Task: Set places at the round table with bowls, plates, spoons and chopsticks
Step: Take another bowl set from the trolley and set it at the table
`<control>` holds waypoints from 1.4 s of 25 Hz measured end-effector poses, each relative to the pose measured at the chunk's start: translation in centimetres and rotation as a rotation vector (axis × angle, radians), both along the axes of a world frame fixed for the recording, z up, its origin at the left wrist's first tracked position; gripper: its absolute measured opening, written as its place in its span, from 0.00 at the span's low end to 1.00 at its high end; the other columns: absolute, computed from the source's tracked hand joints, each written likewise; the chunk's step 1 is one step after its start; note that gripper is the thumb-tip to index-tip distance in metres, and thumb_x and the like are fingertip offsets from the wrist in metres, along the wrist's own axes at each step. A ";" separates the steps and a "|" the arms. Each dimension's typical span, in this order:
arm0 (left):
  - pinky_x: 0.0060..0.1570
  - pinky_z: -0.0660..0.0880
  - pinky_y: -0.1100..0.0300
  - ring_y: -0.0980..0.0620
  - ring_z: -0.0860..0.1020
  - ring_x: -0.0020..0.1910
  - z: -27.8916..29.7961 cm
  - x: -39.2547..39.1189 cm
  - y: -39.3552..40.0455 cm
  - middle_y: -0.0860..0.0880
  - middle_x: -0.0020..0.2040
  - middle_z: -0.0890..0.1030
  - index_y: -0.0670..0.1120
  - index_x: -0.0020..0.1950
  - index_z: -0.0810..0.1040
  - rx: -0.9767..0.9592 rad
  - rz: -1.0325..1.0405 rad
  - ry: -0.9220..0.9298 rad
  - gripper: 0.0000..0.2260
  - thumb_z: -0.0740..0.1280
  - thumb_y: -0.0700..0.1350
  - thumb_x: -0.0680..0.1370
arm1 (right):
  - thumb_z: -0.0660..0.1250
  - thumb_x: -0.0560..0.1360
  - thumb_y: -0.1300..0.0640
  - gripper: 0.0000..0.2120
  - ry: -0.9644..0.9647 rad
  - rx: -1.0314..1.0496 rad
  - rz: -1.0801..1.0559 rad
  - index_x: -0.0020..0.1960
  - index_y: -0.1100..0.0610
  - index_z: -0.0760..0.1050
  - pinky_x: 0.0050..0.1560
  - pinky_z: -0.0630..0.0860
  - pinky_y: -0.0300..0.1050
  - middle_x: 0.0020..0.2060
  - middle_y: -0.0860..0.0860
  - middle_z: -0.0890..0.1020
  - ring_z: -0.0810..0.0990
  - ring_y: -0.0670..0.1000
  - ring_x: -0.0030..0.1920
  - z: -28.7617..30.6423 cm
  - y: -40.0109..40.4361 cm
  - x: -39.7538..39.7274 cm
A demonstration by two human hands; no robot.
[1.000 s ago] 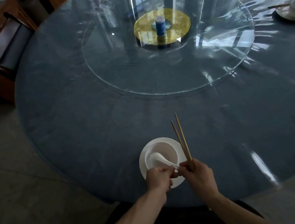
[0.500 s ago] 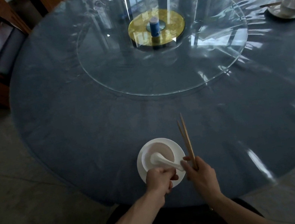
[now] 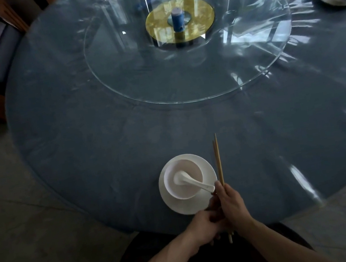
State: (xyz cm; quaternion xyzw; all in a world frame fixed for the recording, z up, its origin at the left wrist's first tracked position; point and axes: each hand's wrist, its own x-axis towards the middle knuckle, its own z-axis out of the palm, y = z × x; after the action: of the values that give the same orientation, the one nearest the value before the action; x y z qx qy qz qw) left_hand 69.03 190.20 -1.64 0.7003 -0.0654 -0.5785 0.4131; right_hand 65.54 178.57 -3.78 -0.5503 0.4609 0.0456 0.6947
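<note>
Right hand (image 3: 231, 205) grips a pair of chopsticks (image 3: 220, 168) just right of the plate; left hand (image 3: 203, 226), fingers curled, meets it, its hold unclear. On the round table (image 3: 100, 143) sits a white plate (image 3: 192, 206), bowl (image 3: 183, 175) on it, spoon (image 3: 191, 180) inside.

Both bare forearms are extended forward. The right hand (image 3: 231, 206) is curled, pinching; the left hand (image 3: 203, 226) is loosely curled against it.

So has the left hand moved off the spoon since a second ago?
Yes. The left hand has drawn back toward the person, off the spoon, and now sits at the near rim of the plate.
</note>
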 end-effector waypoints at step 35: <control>0.21 0.64 0.67 0.63 0.69 0.18 -2.9 1.0 1.6 0.57 0.20 0.74 0.44 0.39 0.84 0.204 0.110 -0.228 0.11 0.69 0.48 0.76 | 0.74 0.71 0.52 0.02 0.079 -0.168 0.359 0.40 0.46 0.85 0.34 0.78 0.33 0.35 0.45 0.86 0.85 0.43 0.36 -1.9 -0.4 -3.0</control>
State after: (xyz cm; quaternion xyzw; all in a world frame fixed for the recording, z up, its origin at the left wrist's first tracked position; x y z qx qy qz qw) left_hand 70.04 191.84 -4.55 0.8022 -0.0143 -0.4757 0.3605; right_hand 62.55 178.12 -5.64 -0.6773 0.3846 0.1517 0.6085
